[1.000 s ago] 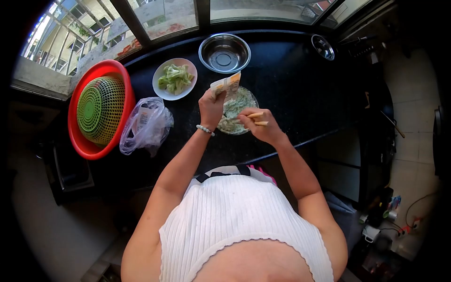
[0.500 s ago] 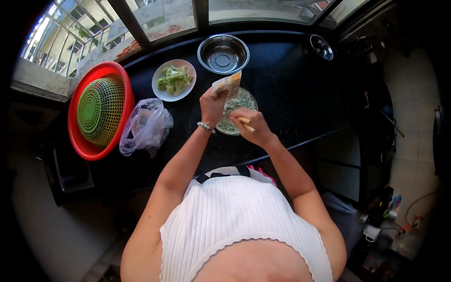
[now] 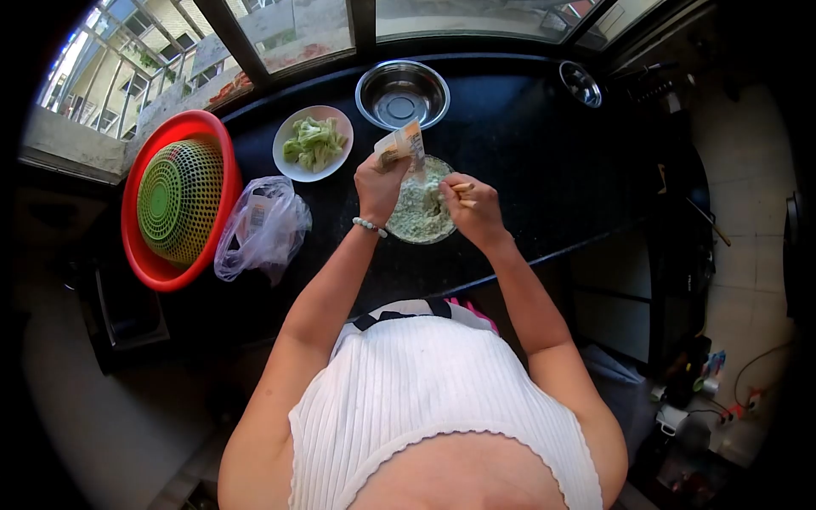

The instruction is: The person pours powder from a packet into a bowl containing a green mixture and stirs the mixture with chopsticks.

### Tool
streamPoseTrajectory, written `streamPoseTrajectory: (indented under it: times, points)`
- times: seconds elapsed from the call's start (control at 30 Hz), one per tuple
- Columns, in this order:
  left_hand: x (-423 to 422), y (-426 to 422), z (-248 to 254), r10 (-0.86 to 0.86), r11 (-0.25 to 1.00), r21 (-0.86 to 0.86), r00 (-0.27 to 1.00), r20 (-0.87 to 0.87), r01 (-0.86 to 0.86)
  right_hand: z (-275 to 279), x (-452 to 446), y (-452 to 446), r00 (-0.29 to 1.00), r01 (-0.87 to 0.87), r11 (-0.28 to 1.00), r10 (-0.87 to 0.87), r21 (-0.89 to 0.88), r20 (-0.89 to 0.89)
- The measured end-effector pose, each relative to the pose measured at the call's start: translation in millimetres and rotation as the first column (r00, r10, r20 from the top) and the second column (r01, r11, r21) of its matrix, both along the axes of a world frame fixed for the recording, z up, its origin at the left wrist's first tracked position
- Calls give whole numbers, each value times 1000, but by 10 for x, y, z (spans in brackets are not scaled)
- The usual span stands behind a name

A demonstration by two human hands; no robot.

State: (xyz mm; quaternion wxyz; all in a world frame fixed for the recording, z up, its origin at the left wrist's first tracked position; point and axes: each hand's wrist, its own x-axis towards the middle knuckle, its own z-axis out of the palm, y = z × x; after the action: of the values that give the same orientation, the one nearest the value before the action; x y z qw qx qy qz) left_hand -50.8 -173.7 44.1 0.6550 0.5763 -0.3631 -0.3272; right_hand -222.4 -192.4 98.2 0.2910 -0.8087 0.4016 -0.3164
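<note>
My left hand [image 3: 382,185] is closed on a small printed packet [image 3: 403,144], tilted over the bowl's far left side. Chopsticks [image 3: 464,195] are gripped in my right hand [image 3: 478,211], over the bowl's right side; their lower ends are hard to make out against the food. Below both hands sits a clear bowl [image 3: 427,240] holding a pale, green-flecked crumbly mixture [image 3: 419,212]. A white plate [image 3: 313,176] with light green vegetable pieces [image 3: 314,143] lies to the left, beyond my left hand.
Behind the bowl stands a steel basin [image 3: 401,95]. At left, a green colander [image 3: 174,204] rests upside down in a red basin [image 3: 132,225], beside a clear plastic bag [image 3: 265,228]. A small metal dish [image 3: 580,85] is at the back right of the black counter [image 3: 544,170].
My right hand has moved right and slightly up across the bowl with the chopsticks. My left hand and the packet have shifted a little left, and more of the mixture shows.
</note>
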Motion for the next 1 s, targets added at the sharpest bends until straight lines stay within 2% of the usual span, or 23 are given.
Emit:
streamPoseTrajectory:
  times: [0.03,0.07,0.1,0.13,0.17,0.2,0.27,0.3,0.37,0.47,0.5,0.6,0.63,0.67,0.73,0.8,0.83,0.93,0.97,1.0]
  points:
    - [-6,-16,-5,-13,1000,-14,1000,-13,13,-63,95,33,991,-99,983,112,-153,79]
    - [-4,-27,-9,-25,999,-29,999,-25,24,-78,73,67,982,-163,983,170,-84,83]
    - [8,-31,3,-28,999,29,999,-26,29,-34,52,140,969,-227,974,227,-16,93]
    - [29,-32,9,-29,999,26,999,23,28,3,26,165,953,-291,955,285,52,105]
    - [38,-24,11,-30,999,26,997,71,28,34,-74,117,968,-245,943,225,226,109]
    - [35,-18,7,-32,999,26,993,116,29,87,-120,29,991,-133,951,134,277,17]
    - [-16,-17,-15,-33,999,-8,996,77,33,105,-29,-14,1000,3,999,-2,47,-29]
    - [-41,-28,-21,-37,999,-26,998,60,38,67,31,35,997,-78,997,78,16,23]
    - [-62,-30,-2,-45,999,28,989,138,41,-42,122,165,963,-236,970,241,-59,119]
    - [-50,-33,35,-37,999,29,983,177,33,155,-118,165,972,-229,951,234,206,3]
    - [-37,-45,16,-26,1000,2,980,199,26,180,-147,89,991,-94,963,116,253,-74]
    - [-82,-61,-21,-34,999,-22,975,221,40,52,38,107,990,-140,989,140,-48,-4]
    - [-89,-75,-18,-42,999,-22,974,224,49,12,101,170,970,-229,971,233,-69,68]
    - [-85,-75,-18,-57,998,-15,974,217,61,5,90,240,943,-312,949,314,-30,114]
    - [-80,-63,2,-79,997,-2,976,200,81,154,-73,252,949,-308,935,290,173,124]
    - [-35,-34,21,-79,997,-2,952,296,83,151,-163,117,995,-81,979,91,185,-45]
    - [-32,-7,24,-83,996,1,936,343,88,132,-117,97,997,-72,997,73,23,-35]
    - [-65,-18,-2,-128,992,29,954,270,125,4,67,239,963,-238,965,249,-111,102]
    - [-51,-23,-11,-135,991,20,952,273,135,18,8,284,952,-288,957,289,-23,105]
    - [-36,-6,11,-141,990,14,951,274,142,82,-69,255,969,-240,968,234,77,74]
